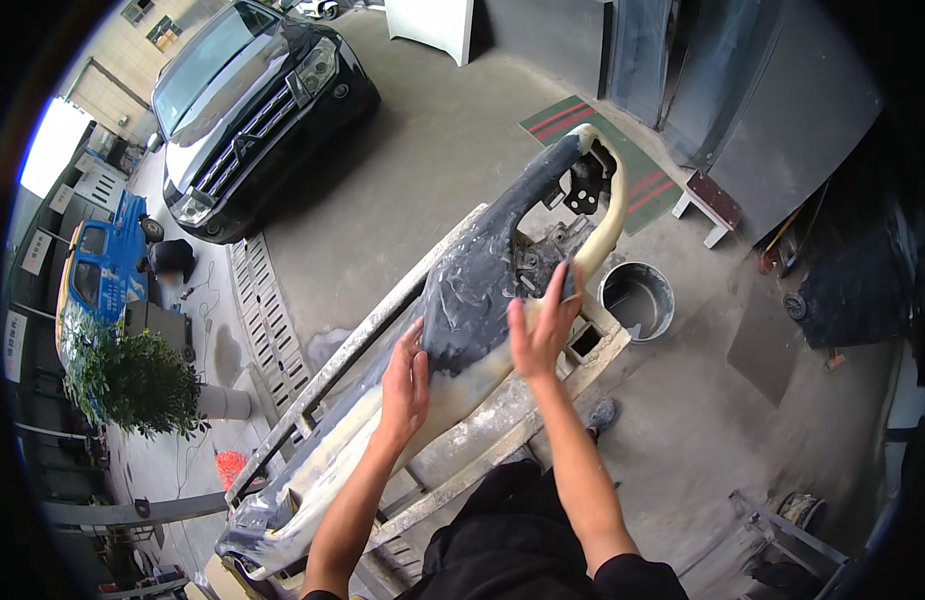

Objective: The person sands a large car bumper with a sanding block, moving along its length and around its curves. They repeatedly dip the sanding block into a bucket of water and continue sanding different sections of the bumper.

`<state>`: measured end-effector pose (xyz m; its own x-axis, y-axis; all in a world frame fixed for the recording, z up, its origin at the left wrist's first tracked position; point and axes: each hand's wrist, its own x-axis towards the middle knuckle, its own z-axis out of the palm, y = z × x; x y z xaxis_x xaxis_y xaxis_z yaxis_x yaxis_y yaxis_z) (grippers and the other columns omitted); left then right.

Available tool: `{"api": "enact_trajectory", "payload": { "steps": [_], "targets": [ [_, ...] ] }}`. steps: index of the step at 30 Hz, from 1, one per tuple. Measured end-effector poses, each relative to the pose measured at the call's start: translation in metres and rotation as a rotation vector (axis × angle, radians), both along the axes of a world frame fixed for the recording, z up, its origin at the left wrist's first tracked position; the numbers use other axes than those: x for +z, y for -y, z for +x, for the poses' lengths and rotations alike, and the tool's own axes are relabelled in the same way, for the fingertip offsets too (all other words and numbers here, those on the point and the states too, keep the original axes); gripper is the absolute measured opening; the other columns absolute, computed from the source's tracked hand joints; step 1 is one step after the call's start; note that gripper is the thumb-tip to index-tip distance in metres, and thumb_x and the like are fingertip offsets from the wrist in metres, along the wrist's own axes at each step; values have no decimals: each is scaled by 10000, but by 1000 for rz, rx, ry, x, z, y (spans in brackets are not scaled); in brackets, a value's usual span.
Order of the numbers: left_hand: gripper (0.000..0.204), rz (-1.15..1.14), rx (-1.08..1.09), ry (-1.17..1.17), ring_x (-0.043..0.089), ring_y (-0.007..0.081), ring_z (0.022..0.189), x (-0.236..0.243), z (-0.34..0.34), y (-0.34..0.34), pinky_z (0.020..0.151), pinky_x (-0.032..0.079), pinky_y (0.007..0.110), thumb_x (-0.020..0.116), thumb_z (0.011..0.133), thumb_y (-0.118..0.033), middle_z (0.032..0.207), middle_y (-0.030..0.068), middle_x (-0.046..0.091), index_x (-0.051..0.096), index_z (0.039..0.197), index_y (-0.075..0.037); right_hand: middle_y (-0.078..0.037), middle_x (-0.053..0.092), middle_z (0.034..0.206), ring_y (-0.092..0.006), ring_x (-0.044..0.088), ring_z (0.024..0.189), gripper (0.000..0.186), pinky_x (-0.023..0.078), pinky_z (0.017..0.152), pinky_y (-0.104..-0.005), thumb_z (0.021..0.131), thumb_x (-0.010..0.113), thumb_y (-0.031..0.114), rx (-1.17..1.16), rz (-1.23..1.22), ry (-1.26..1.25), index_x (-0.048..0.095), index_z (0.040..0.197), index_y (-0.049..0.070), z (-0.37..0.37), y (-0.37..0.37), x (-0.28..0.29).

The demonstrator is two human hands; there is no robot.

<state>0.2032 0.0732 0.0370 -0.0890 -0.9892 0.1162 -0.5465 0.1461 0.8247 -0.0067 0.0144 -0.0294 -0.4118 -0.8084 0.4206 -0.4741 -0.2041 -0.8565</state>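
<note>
A long car bumper point(452, 300), patched dark grey and cream with a scuffed surface, lies diagonally on a paint-spattered metal stand point(607, 345), its curved end pointing away from me. My left hand point(404, 385) rests on the bumper's left-middle part, fingers extended and not wrapped round anything. My right hand point(544, 325) is at the bumper's cream edge near the cutout, holding a small dark pad point(569, 280) under its fingers; the pad is partly hidden by them.
A bucket point(634, 300) stands right of the bumper, near a small step stool point(708, 205). A dark SUV point(257, 120) is ahead left. A crouching person point(172, 258) is beside a blue vehicle point(97, 270). A potted plant point(132, 375) stands left; grey doors point(762, 110) are at right.
</note>
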Motion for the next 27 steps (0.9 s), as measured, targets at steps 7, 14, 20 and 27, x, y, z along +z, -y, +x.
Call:
{"api": "enact_trajectory", "payload": {
  "steps": [7, 14, 20, 27],
  "targets": [
    [513, 109, 19, 222, 562, 460, 1330, -4, 21, -46, 1076, 493, 468, 577, 1053, -181, 1396, 309, 590, 419, 1501, 10, -346, 120, 1695, -474, 92, 1591, 983, 51, 1285, -563, 1030, 472, 619, -27, 69, 44, 111, 1654, -49, -17, 15, 5],
    [596, -65, 2, 664, 591, 382, 1299, 2, 44, -104, 1083, 465, 450, 708, 942, -221, 1378, 231, 624, 507, 1439, 39, -344, 190, 1683, -480, 135, 1582, 996, 78, 1278, -588, 1012, 466, 621, 144, 42, -182, 140, 1642, -78, 41, -55, -5],
    [729, -166, 136, 767, 573, 384, 1261, -11, 66, -146, 1073, 431, 490, 792, 854, -307, 1376, 208, 595, 518, 1441, 27, -350, 130, 1693, -487, 97, 1586, 976, 72, 1282, -565, 1033, 464, 604, 44, 124, -181, 122, 1644, -77, 34, -39, 3],
    [769, -212, 192, 776, 576, 368, 1250, -23, 68, -151, 1054, 428, 490, 808, 825, -353, 1353, 191, 599, 523, 1436, 15, -366, 145, 1681, -521, 155, 1562, 971, 110, 1267, -588, 1041, 483, 565, 154, 92, -301, 84, 1644, -84, 34, -59, -1]
  ]
}}
